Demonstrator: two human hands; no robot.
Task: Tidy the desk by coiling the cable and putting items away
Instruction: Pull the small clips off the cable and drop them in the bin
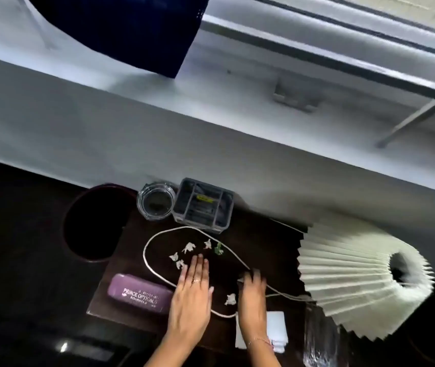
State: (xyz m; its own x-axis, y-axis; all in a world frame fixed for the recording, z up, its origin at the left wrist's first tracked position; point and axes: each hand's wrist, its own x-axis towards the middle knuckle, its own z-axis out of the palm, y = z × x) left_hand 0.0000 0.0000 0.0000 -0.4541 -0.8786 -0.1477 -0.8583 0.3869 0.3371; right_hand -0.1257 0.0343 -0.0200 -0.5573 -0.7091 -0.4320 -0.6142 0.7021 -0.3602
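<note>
cable (158, 271) lay in a long loop mid-table (258, 234), axis running from organiser (203, 205) toward near edge | left hand (192, 295) flat, fingers spread, inside loop, holding nothing | right hand (253, 292) blurred at loop's lamp-side crossing, nearer; grip unclear

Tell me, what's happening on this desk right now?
A person is tidying a dark desk. The left hand lies flat inside a loop of white cable, near some paper scraps. The right hand rests on the cable where it runs toward a pleated lamp. The cable is not coiled yet. A purple glasses case, an ashtray and a grey organizer sit untouched.
</note>
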